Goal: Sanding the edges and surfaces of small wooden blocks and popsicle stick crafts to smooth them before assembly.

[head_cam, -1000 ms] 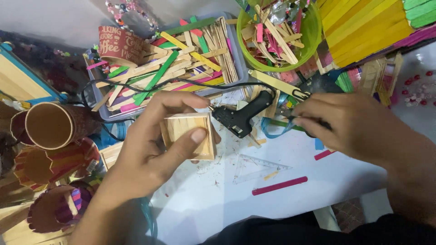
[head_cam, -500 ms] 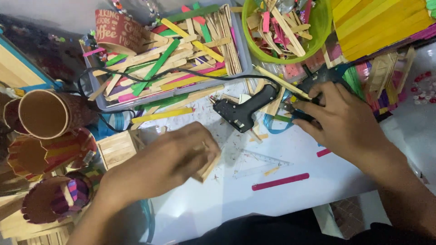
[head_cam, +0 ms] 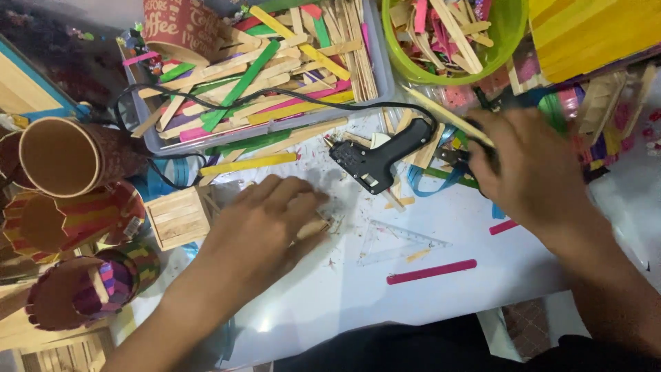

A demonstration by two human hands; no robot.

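Below the clear tray of craft sticks (head_cam: pixel 268 76), the left hand (head_cam: pixel 265 224) lies palm down on the white table (head_cam: pixel 330 296), fingers curled over a small wooden piece (head_cam: pixel 315 228) of which only one pale end shows at the thumb side. Its long axis appears to run left to right, though the hand covers most of it. A small stick-built box (head_cam: pixel 177 218) sits just beside that hand, to its left. The right hand (head_cam: pixel 533 172) is closed around a plain stick (head_cam: pixel 447 116) that slants up-left, near the black glue gun (head_cam: pixel 377 156), which lies between the two hands. Right fingertips are blurred.
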